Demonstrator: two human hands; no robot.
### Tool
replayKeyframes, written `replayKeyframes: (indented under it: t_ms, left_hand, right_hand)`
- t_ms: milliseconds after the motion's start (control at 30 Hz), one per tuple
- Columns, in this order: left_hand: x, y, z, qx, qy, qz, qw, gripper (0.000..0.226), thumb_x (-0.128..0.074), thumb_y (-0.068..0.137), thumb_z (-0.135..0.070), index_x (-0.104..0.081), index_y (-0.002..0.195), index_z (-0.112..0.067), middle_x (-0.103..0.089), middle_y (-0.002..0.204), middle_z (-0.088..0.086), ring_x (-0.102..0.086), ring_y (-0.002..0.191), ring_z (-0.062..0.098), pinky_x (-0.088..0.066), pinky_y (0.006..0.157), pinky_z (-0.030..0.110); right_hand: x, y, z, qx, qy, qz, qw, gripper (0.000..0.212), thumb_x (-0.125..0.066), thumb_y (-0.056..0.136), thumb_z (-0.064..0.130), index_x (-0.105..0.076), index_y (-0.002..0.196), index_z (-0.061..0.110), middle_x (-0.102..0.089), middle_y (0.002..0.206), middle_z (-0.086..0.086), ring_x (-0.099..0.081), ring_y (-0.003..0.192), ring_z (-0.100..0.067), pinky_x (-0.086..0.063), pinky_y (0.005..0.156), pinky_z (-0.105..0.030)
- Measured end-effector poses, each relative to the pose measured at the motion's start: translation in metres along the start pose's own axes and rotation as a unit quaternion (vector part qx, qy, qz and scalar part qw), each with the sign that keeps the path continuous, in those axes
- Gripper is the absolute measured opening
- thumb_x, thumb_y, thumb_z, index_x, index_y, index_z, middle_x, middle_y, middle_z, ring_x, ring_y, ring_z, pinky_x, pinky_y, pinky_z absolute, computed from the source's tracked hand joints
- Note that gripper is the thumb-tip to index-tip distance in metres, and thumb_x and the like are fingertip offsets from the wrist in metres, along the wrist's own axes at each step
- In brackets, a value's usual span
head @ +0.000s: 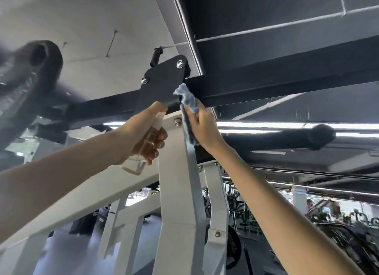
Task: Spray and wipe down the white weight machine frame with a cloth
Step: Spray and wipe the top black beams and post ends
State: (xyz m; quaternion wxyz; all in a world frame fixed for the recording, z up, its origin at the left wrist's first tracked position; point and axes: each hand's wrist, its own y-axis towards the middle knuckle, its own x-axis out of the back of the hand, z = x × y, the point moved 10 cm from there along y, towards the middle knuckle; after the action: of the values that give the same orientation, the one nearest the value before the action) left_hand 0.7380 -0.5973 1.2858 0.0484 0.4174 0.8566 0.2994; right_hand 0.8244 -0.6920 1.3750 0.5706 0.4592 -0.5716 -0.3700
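- A white weight machine frame (178, 192) fills the middle of the upward view, its main post rising to meet a black beam (266, 86) that crosses overhead; more white struts branch off low on the left.
- A dark, blurred weight plate (26, 86) hangs at the far left, and a black padded roller (303, 137) juts in from the right, below a strip of ceiling light (287, 124).
- A black bracket plate (160, 84), fixed with two silver bolts, sits on the beam directly above the top of the post.
- The person's left hand (141, 131) reaches up beside the post's left edge, fingers wrapped tightly around a spray bottle (135, 164) with one finger resting on its head; the nozzle sits just below the bracket.
- The person's right hand (205, 127) presses against the upper right face of the post, holding a blue cloth (188, 102) between palm and metal.
- The bottle is clear plastic, with a little liquid showing near its base.
- The cloth lies flat along the post under the hand, its bunched top end poking up to touch the lower corner of the bracket.
- A single silver bolt (177, 122) shows on the front of the post, between the two hands.
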Motion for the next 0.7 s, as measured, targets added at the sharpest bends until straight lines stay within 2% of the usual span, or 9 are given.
replayKeyframes:
  t_ms: [67,133,267,333,433,500,533,633,700]
  left_hand:
    - [-0.004,-0.003,0.004,0.009,0.004,0.0,1.0,0.064,-0.042,0.088,-0.059,-0.044,0.043,-0.014,-0.044,0.044,0.003,-0.039,0.034,0.018,-0.035,0.039,0.022]
    - [-0.006,-0.003,0.007,0.01,0.024,0.0,1.0,0.066,-0.04,0.09,-0.059,-0.044,0.042,-0.014,-0.044,0.044,0.002,-0.039,0.035,0.019,-0.036,0.041,0.022]
    - [-0.008,0.004,0.007,0.007,0.039,-0.018,0.999,0.065,-0.041,0.09,-0.058,-0.044,0.042,-0.014,-0.045,0.045,0.002,-0.04,0.037,0.02,-0.036,0.041,0.022]
    - [-0.015,0.009,0.007,0.0,0.034,-0.024,0.999,0.063,-0.042,0.09,-0.058,-0.045,0.046,-0.013,-0.046,0.046,0.003,-0.041,0.037,0.02,-0.036,0.042,0.022]
    - [-0.027,0.014,0.014,-0.011,0.03,-0.023,0.999,0.064,-0.042,0.092,-0.058,-0.046,0.048,-0.012,-0.047,0.047,0.004,-0.042,0.036,0.02,-0.036,0.04,0.02]
    - [-0.027,0.015,0.018,-0.013,0.029,-0.026,0.999,0.065,-0.042,0.092,-0.06,-0.046,0.048,-0.012,-0.048,0.047,0.004,-0.043,0.036,0.02,-0.036,0.04,0.02]
    - [-0.025,0.015,0.02,-0.013,0.034,-0.029,0.999,0.064,-0.042,0.092,-0.059,-0.046,0.048,-0.012,-0.048,0.047,0.004,-0.043,0.036,0.02,-0.036,0.041,0.021]
    - [-0.016,0.015,0.019,-0.017,0.039,-0.034,0.999,0.062,-0.039,0.093,-0.057,-0.044,0.052,-0.012,-0.047,0.046,0.002,-0.042,0.036,0.02,-0.037,0.042,0.021]
    - [-0.016,0.014,0.019,-0.012,0.035,-0.033,0.999,0.06,-0.039,0.093,-0.058,-0.044,0.054,-0.012,-0.046,0.046,0.002,-0.042,0.037,0.02,-0.037,0.043,0.022]
  right_hand:
    - [-0.003,-0.004,-0.028,-0.059,0.012,0.016,0.998,0.029,-0.034,0.103,0.026,-0.054,0.108,0.005,-0.051,0.059,0.002,-0.05,0.038,0.0,-0.041,0.042,-0.011]
    - [-0.005,-0.007,-0.048,-0.095,0.038,0.027,0.994,0.033,-0.033,0.103,0.032,-0.053,0.091,0.008,-0.052,0.053,-0.004,-0.047,0.033,-0.005,-0.04,0.037,-0.016]
    - [-0.013,-0.002,-0.05,-0.095,0.137,0.003,0.986,0.031,-0.037,0.102,0.029,-0.053,0.081,0.013,-0.054,0.053,0.002,-0.052,0.045,-0.008,-0.042,0.049,-0.019]
    - [-0.012,-0.004,-0.057,-0.08,0.132,-0.004,0.988,0.026,-0.037,0.102,0.028,-0.056,0.091,0.014,-0.055,0.054,0.008,-0.052,0.044,0.0,-0.041,0.049,-0.015]
    - [-0.005,-0.004,-0.081,-0.09,0.073,-0.005,0.993,0.03,-0.035,0.102,0.02,-0.054,0.118,0.002,-0.061,0.074,0.001,-0.061,0.058,0.003,-0.049,0.055,-0.014]
    - [-0.006,0.0,-0.091,-0.099,0.094,0.036,0.99,0.035,-0.032,0.103,0.022,-0.06,0.115,0.005,-0.064,0.102,-0.014,-0.066,0.087,-0.013,-0.052,0.069,-0.023]
    - [-0.008,0.0,-0.094,-0.103,0.137,0.039,0.984,0.039,-0.031,0.101,0.029,-0.064,0.108,0.01,-0.064,0.105,-0.015,-0.065,0.086,-0.018,-0.052,0.068,-0.024]
    - [-0.003,-0.007,-0.099,-0.112,0.095,-0.022,0.989,0.039,-0.036,0.1,0.037,-0.059,0.103,0.005,-0.06,0.065,-0.002,-0.058,0.047,-0.004,-0.046,0.047,-0.021]
    - [0.002,-0.014,-0.098,-0.119,0.095,-0.06,0.987,0.033,-0.036,0.103,0.028,-0.056,0.106,0.002,-0.06,0.069,-0.001,-0.059,0.053,-0.004,-0.049,0.056,-0.024]
